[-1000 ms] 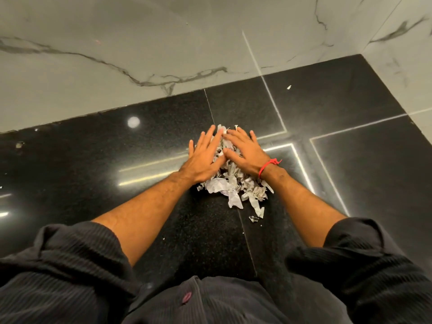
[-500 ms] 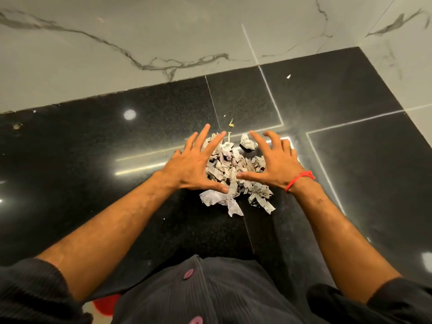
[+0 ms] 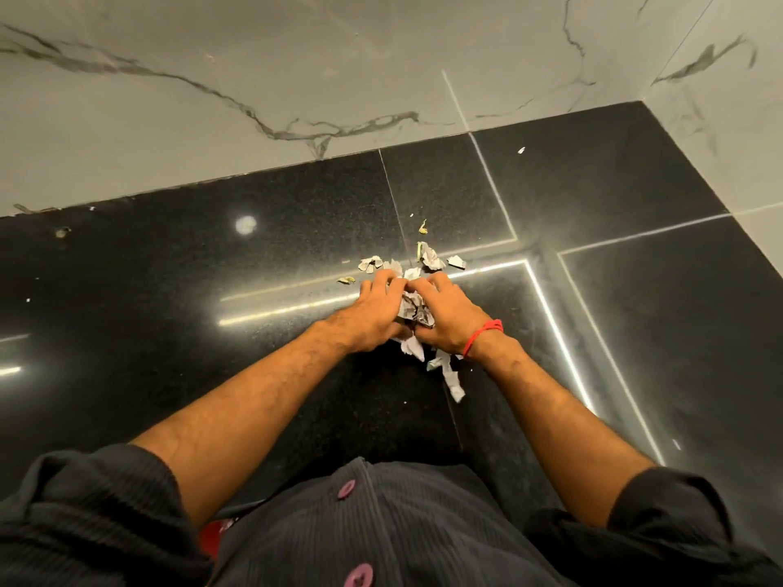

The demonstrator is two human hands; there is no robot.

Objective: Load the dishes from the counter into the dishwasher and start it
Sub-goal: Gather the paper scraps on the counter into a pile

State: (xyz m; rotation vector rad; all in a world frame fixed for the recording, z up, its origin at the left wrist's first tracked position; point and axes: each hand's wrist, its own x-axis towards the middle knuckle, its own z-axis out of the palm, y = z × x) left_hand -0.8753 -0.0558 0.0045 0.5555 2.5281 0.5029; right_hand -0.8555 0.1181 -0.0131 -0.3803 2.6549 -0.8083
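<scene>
Knelt over a black counter [image 3: 169,332] spread beneath both hands, marble wall [image 3: 212,99] beyond the fingertips. Cupped together a paper-scrap pile [image 3: 415,309], left hand [image 3: 375,315] and right hand [image 3: 449,317] curled round it. Left loose scraps [image 3: 430,257] just past the fingers; saw no dishes.

No text, label, brand, number or sign could be read anywhere in the view. The crumpled paper scraps [image 3: 414,309] looked like newsprint with grey printed matter on them — but the print was too small and blurred to make out a single word.
</scene>
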